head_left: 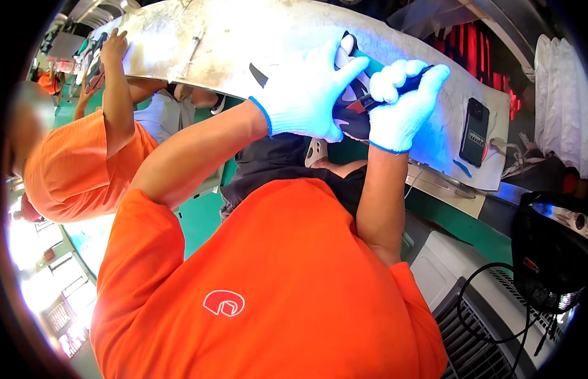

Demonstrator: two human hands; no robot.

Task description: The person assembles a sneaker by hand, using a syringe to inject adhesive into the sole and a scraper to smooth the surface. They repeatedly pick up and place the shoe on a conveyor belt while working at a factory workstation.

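My left hand [306, 91], in a white knit glove with blue trim, grips a shoe [354, 120] with black, white and grey parts at the edge of the worktable. Its thumb stretches along the shoe's upper end, and much of the shoe is hidden beneath the glove. In my right hand [404, 101], gloved the same way, is a slim dark hand tool with a red part [354, 106], wrapped by the fingers. The tool's front end meets the shoe beside my left hand; its tip is too small to make out. A black curved scrap [258, 75] lies left of my left hand.
The pale worktable [243, 31] curves across the top. A black phone [475, 132] and a blue scrap [462, 168] lie at its right end; a thin white tool [192, 49] lies left. A co-worker's orange shirt [85, 164] is close at left. A black bag-like object [550, 252] hangs lower right.
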